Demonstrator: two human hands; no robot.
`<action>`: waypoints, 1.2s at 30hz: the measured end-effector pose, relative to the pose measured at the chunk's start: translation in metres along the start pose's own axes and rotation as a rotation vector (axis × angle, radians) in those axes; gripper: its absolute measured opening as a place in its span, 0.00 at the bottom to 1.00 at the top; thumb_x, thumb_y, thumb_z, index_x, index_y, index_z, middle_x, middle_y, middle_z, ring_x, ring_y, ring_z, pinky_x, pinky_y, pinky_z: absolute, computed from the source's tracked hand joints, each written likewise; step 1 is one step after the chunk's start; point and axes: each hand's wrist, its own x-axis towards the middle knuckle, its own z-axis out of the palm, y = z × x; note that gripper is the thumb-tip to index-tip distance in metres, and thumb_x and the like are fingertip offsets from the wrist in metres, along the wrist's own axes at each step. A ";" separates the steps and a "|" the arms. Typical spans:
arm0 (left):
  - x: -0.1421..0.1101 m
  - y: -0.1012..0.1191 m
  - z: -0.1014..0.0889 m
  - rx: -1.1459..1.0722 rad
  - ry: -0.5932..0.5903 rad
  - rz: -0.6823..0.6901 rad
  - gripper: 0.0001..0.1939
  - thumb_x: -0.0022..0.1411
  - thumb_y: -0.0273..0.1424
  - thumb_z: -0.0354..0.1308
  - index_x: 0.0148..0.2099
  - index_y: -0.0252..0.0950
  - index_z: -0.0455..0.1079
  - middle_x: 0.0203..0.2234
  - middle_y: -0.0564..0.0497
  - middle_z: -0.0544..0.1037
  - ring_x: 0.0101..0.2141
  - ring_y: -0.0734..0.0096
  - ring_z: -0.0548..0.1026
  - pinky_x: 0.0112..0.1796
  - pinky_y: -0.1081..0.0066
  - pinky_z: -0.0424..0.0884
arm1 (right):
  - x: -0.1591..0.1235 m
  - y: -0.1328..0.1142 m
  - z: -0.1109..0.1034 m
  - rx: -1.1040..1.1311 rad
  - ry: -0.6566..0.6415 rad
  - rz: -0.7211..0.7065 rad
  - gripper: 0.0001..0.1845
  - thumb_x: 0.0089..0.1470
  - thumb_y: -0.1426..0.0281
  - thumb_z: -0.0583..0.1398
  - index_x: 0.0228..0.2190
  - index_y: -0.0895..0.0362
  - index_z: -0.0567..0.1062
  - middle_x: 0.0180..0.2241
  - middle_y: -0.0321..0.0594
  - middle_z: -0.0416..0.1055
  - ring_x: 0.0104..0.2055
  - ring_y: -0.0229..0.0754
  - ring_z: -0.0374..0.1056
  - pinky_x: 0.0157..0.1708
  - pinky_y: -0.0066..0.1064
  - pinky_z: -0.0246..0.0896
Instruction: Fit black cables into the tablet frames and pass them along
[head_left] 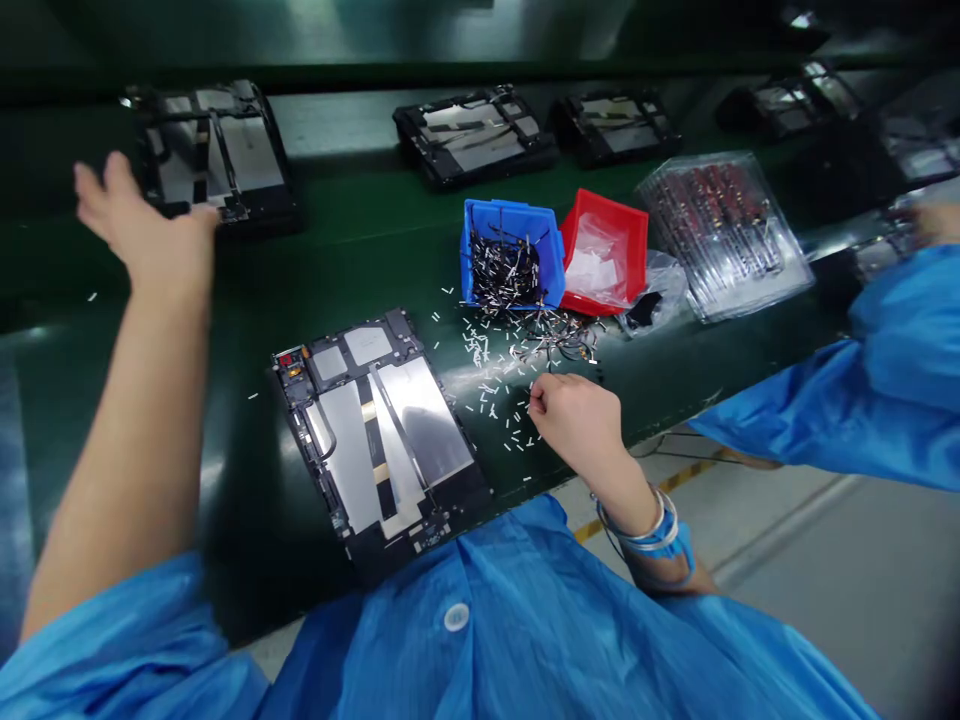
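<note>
My left hand [142, 222] is open, fingers spread, at the near left corner of an opened tablet [251, 160] at the back left. Its thumb is close to that tablet's edge; I cannot tell if they touch. Another opened tablet [409, 410] lies in front of me, tilted, its silver battery plates and dark ribbon cable bare. To its right, my right hand [577, 415] is closed with the fingers curled in, low over scattered small white strips [487, 385]. Whatever it may hold is hidden. A band with a cord circles the right wrist.
A blue bin [551, 245] full of short black cables and a red bin [637, 235] with white pieces stand behind the strips. Clear trays [780, 275] are stacked to their right. More opened tablets [480, 135] line the back. A co-worker's blue sleeve [900, 340] reaches in at right.
</note>
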 end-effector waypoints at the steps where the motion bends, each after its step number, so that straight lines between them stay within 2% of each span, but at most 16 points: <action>1: -0.014 0.031 0.003 -0.010 -0.004 -0.021 0.32 0.56 0.36 0.63 0.59 0.34 0.58 0.52 0.59 0.69 0.54 0.61 0.65 0.56 0.54 0.63 | 0.000 -0.001 -0.002 0.022 0.055 -0.036 0.09 0.46 0.79 0.56 0.20 0.57 0.72 0.18 0.37 0.71 0.24 0.39 0.66 0.20 0.29 0.46; 2: -0.031 0.064 0.005 -0.053 -0.030 -0.103 0.28 0.56 0.36 0.64 0.56 0.32 0.64 0.50 0.57 0.72 0.53 0.61 0.66 0.56 0.56 0.63 | 0.001 -0.003 -0.005 0.047 0.118 -0.079 0.09 0.48 0.78 0.56 0.21 0.57 0.72 0.19 0.36 0.70 0.24 0.38 0.65 0.21 0.29 0.48; 3: -0.050 0.097 0.008 -0.148 -0.115 -0.172 0.22 0.59 0.37 0.62 0.52 0.30 0.69 0.46 0.54 0.75 0.50 0.63 0.70 0.53 0.59 0.67 | 0.002 -0.005 -0.009 0.070 0.180 -0.128 0.10 0.50 0.78 0.55 0.21 0.57 0.71 0.19 0.36 0.70 0.25 0.38 0.65 0.22 0.29 0.50; 4: -0.069 0.129 0.010 -0.303 -0.273 -0.234 0.19 0.60 0.38 0.59 0.48 0.29 0.72 0.41 0.50 0.78 0.43 0.64 0.74 0.44 0.63 0.72 | 0.004 -0.008 -0.014 0.088 0.237 -0.182 0.11 0.51 0.78 0.55 0.21 0.56 0.71 0.19 0.35 0.70 0.25 0.37 0.64 0.23 0.29 0.52; 6: -0.102 0.180 0.015 -0.665 -0.639 -0.343 0.20 0.62 0.42 0.56 0.44 0.28 0.73 0.34 0.44 0.80 0.33 0.66 0.77 0.28 0.70 0.72 | 0.009 -0.015 -0.022 0.112 0.314 -0.306 0.13 0.54 0.78 0.55 0.21 0.56 0.71 0.20 0.35 0.70 0.26 0.37 0.62 0.25 0.30 0.53; 7: -0.115 0.197 0.017 -0.768 -0.779 -0.386 0.20 0.62 0.43 0.55 0.41 0.29 0.73 0.31 0.44 0.80 0.29 0.69 0.77 0.24 0.73 0.69 | 0.011 -0.018 -0.026 0.122 0.334 -0.368 0.13 0.54 0.78 0.55 0.21 0.56 0.72 0.20 0.36 0.70 0.26 0.38 0.61 0.25 0.30 0.54; 9: -0.130 0.215 0.021 -0.909 -1.002 -0.460 0.17 0.61 0.42 0.56 0.37 0.30 0.71 0.27 0.45 0.80 0.23 0.72 0.75 0.19 0.77 0.64 | 0.015 -0.023 -0.030 0.149 0.356 -0.458 0.13 0.55 0.78 0.55 0.22 0.57 0.73 0.20 0.36 0.69 0.27 0.38 0.61 0.25 0.31 0.54; 11: -0.136 0.219 0.024 -0.976 -1.100 -0.525 0.13 0.59 0.38 0.58 0.33 0.32 0.68 0.23 0.46 0.79 0.19 0.75 0.74 0.16 0.79 0.60 | 0.017 -0.025 -0.032 0.182 0.381 -0.494 0.12 0.55 0.79 0.56 0.23 0.57 0.74 0.20 0.37 0.69 0.27 0.38 0.61 0.25 0.30 0.54; 16: -0.139 0.217 0.029 -1.151 -1.062 -0.633 0.04 0.56 0.27 0.59 0.33 0.32 0.67 0.25 0.47 0.79 0.21 0.74 0.76 0.15 0.81 0.62 | 0.015 -0.027 -0.029 0.264 0.446 -0.448 0.09 0.55 0.79 0.57 0.25 0.58 0.75 0.24 0.38 0.74 0.29 0.38 0.65 0.26 0.30 0.59; 20: -0.145 0.220 0.033 -1.172 -0.966 -0.669 0.03 0.54 0.25 0.59 0.31 0.31 0.68 0.23 0.49 0.77 0.20 0.76 0.74 0.15 0.81 0.61 | 0.010 -0.030 -0.025 0.366 0.450 -0.381 0.08 0.53 0.79 0.58 0.30 0.58 0.77 0.29 0.40 0.77 0.30 0.39 0.68 0.28 0.31 0.64; 24: -0.151 0.223 0.033 -1.060 -0.816 -0.578 0.01 0.55 0.23 0.58 0.31 0.32 0.71 0.19 0.53 0.74 0.19 0.78 0.71 0.18 0.79 0.64 | 0.007 -0.035 -0.024 0.450 0.430 -0.331 0.07 0.54 0.76 0.59 0.33 0.58 0.77 0.31 0.41 0.78 0.32 0.40 0.70 0.32 0.32 0.68; 27: -0.155 0.226 0.031 -0.976 -0.731 -0.467 0.03 0.56 0.23 0.57 0.32 0.32 0.71 0.21 0.53 0.75 0.21 0.77 0.73 0.24 0.76 0.69 | 0.006 -0.037 -0.024 0.423 0.436 -0.325 0.07 0.54 0.76 0.59 0.32 0.57 0.77 0.30 0.41 0.78 0.31 0.39 0.70 0.32 0.31 0.69; 30: -0.155 0.226 0.030 -0.943 -0.776 -0.454 0.02 0.57 0.23 0.55 0.32 0.33 0.68 0.21 0.53 0.76 0.21 0.78 0.73 0.24 0.77 0.69 | 0.006 -0.034 -0.025 0.405 0.455 -0.305 0.08 0.53 0.78 0.58 0.31 0.57 0.78 0.29 0.40 0.78 0.29 0.39 0.71 0.31 0.31 0.69; 33: -0.152 0.225 0.030 -0.994 -0.895 -0.549 0.01 0.60 0.24 0.54 0.36 0.33 0.65 0.20 0.52 0.76 0.18 0.78 0.72 0.19 0.80 0.64 | 0.006 -0.028 -0.025 0.401 0.486 -0.206 0.11 0.52 0.80 0.58 0.35 0.59 0.78 0.32 0.42 0.79 0.32 0.41 0.72 0.33 0.33 0.70; 36: -0.150 0.224 0.030 -1.030 -0.948 -0.600 0.09 0.61 0.25 0.53 0.44 0.30 0.67 0.21 0.50 0.78 0.18 0.76 0.73 0.17 0.80 0.61 | 0.007 -0.025 -0.025 0.436 0.477 -0.161 0.12 0.53 0.80 0.58 0.37 0.57 0.78 0.35 0.43 0.79 0.35 0.42 0.73 0.35 0.35 0.70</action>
